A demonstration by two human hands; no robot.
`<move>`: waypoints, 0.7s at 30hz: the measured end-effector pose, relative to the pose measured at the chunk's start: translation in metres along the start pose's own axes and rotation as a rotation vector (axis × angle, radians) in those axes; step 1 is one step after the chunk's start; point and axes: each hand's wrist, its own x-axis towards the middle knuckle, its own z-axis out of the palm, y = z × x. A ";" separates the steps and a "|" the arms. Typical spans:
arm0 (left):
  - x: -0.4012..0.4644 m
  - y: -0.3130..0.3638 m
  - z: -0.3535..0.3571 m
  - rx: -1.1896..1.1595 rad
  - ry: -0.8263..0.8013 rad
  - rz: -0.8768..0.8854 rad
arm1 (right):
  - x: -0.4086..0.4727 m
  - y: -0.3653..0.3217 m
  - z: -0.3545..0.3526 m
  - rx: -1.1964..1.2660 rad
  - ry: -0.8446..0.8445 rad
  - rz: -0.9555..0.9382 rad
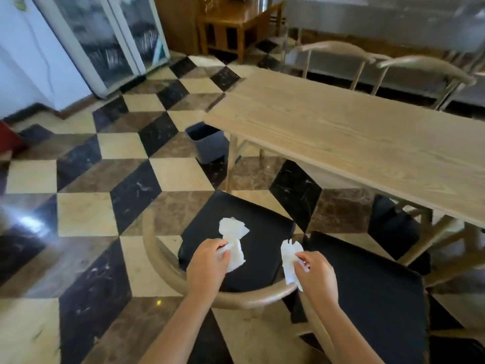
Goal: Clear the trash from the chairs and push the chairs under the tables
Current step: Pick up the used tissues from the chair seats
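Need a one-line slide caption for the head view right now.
Both hands pinch white tissues, left hand and right hand, above a black chair seat beside the wooden table.

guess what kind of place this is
Probably a small restaurant or canteen dining room: a long wooden table with matching black-seated chairs, glass-door display fridges by the wall, and a stainless steel counter at the back.

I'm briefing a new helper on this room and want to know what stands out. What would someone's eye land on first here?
Most likely the two hands low in the middle: the left hand pinches a crumpled white tissue, and the right hand holds another tissue, both above a black chair seat. Next, the bold checkered floor and the pale wooden table at right, with a dark bin by its corner.
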 end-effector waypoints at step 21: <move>0.161 -0.083 -0.057 -0.391 -0.234 -0.454 | 0.058 -0.205 0.102 0.352 0.033 -0.179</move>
